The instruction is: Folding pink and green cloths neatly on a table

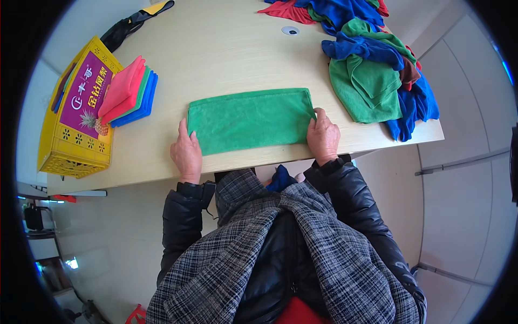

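A green cloth [249,120], folded into a long rectangle, lies in front of me near the table's front edge. At its left end, my left hand [186,154] pinches the border between thumb and fingers. My right hand [324,136] grips the right end close to the corner; some of its fingertips are hidden by the cloth. To the left is a stack of folded cloths, with red ones [123,89] leaning over green and blue ones [141,105]. A heap of loose, crumpled cloths lies at the right, among them a big green cloth [362,86] and a blue cloth [418,105].
A yellow plastic crate [75,154] with a purple panel stands at the table's left end. Behind it lies a black and yellow item [127,29]. A small round white and black object [291,31] sits on the pale wooden table [226,59] toward the far side. White cabinets [458,210] rise at the right.
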`<state>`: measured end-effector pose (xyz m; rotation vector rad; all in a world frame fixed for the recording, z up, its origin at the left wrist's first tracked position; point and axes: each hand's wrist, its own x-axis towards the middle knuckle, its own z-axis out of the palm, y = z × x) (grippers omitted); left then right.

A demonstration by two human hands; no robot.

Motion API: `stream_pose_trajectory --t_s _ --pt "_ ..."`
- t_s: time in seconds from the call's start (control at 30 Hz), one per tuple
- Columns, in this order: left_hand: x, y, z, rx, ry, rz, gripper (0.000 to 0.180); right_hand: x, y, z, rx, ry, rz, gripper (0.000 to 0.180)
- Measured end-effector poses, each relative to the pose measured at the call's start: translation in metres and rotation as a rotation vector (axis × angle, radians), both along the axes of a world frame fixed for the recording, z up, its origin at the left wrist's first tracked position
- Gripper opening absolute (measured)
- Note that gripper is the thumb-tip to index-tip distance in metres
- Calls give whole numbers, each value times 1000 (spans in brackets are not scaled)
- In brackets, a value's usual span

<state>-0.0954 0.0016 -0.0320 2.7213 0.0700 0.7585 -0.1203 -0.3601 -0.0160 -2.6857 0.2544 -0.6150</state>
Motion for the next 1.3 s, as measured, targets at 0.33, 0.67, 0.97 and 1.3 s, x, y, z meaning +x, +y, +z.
stream_pose_trajectory --t_s 0.33,0.67,0.97,1.3 --pt "-1 -34 37 131 97 -344 54 10 54 24 -157 30 517 54" --pt "10 -24 12 198 286 -466 58 32 15 -6 -194 161 312 68" --pt "-6 -76 40 373 203 -434 56 23 41 14 -313 94 255 65" --pt "-19 -100 18 186 206 -460 54 17 55 -4 -245 152 357 60"
